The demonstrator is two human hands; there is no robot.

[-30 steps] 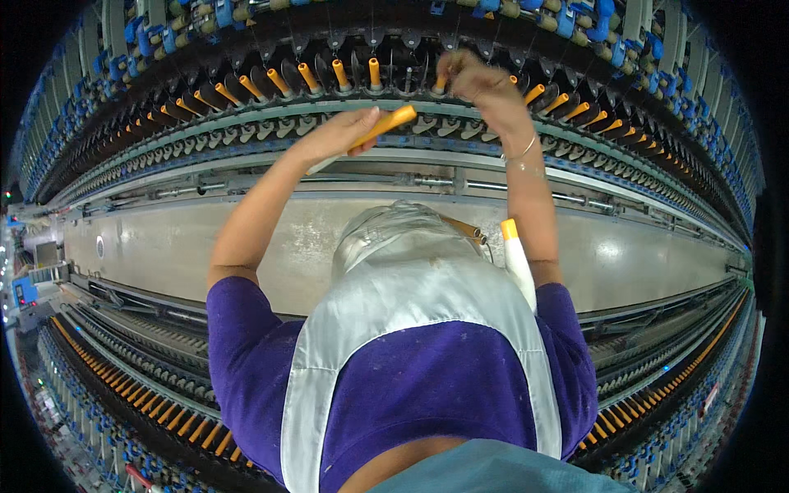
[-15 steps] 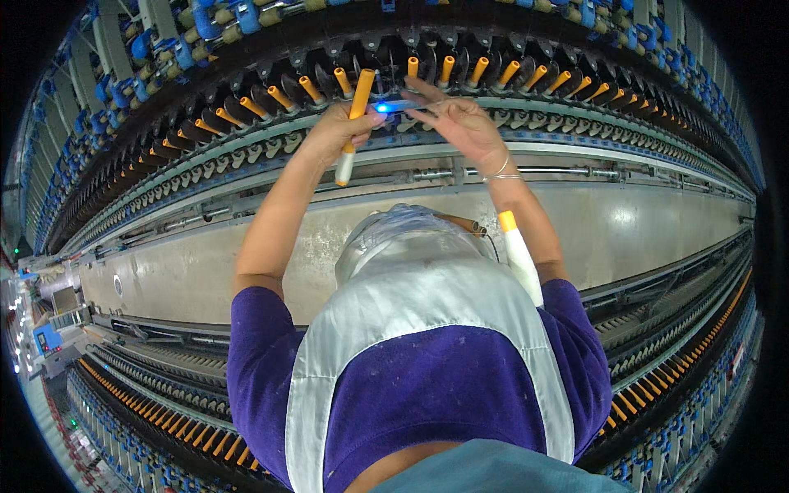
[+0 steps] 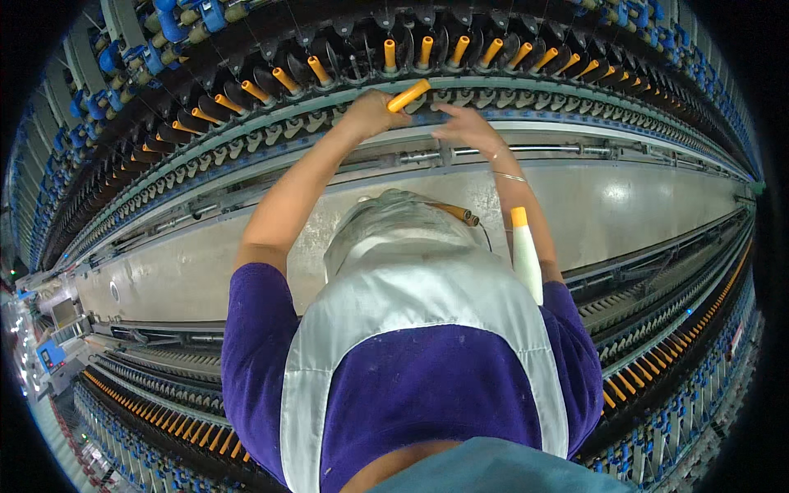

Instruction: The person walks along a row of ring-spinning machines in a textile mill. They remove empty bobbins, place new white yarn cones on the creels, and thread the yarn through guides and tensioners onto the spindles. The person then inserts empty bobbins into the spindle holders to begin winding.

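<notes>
My left hand (image 3: 371, 115) is closed around an orange bobbin tube (image 3: 409, 95), its free end tilted up to the right. The tube's lower end is hidden in the hand. Just to the right, my right hand (image 3: 467, 128) reaches toward the rail with its fingers apart and no object visible in them. Behind both hands stands a row of upright orange bobbins (image 3: 427, 52) on the spinning frame. In that row, a thin bare spindle (image 3: 355, 67) shows between two bobbins, above my left hand.
A metal rail (image 3: 542, 85) runs below the bobbin row. My silver apron (image 3: 411, 279) has a bulging front pocket with orange-brown tubes (image 3: 456, 212) poking out. A white yarn bobbin with an orange tip (image 3: 526, 255) stands by my right forearm. Another bobbin row (image 3: 164, 411) lies behind me.
The orange tube has tipped from near upright to slanting right, and its white yarn end has gone from sight. My right hand has drawn down from the bobbins. The blue light no longer shows.
</notes>
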